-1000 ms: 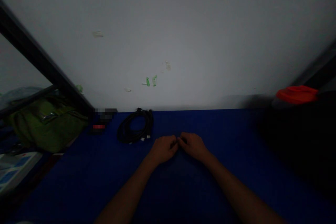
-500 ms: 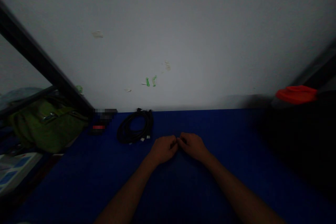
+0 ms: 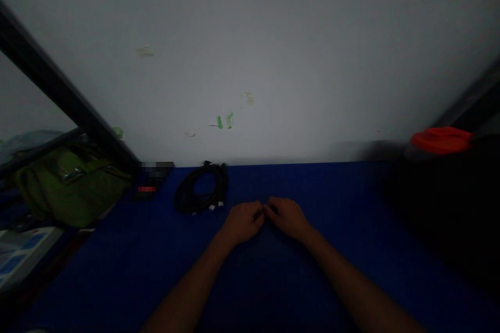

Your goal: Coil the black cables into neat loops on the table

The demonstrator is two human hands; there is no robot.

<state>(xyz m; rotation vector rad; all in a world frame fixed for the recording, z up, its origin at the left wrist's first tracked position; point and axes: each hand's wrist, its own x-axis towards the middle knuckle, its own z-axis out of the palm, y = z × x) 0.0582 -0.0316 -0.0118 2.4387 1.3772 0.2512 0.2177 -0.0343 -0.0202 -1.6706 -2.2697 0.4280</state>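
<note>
My left hand (image 3: 245, 220) rests on the blue surface (image 3: 273, 281) with its fingers curled inward. Facing it, my right hand (image 3: 286, 215) lies in a similar loose fist, and the fingertips of the two hands meet or nearly meet. Nothing shows in either hand, though the undersides of the fingers are hidden. Just beyond my left hand, to its left, lies a coiled black cable (image 3: 203, 203) with light-coloured connector ends.
A white wall (image 3: 312, 62) with tape scraps rises behind the surface. At left are a dark metal post (image 3: 70, 83), a green bag (image 3: 70, 182), a pixelated dark item (image 3: 150, 179) and a white-and-blue box (image 3: 29, 252). A dark bulk with a red-orange item (image 3: 441, 140) stands right.
</note>
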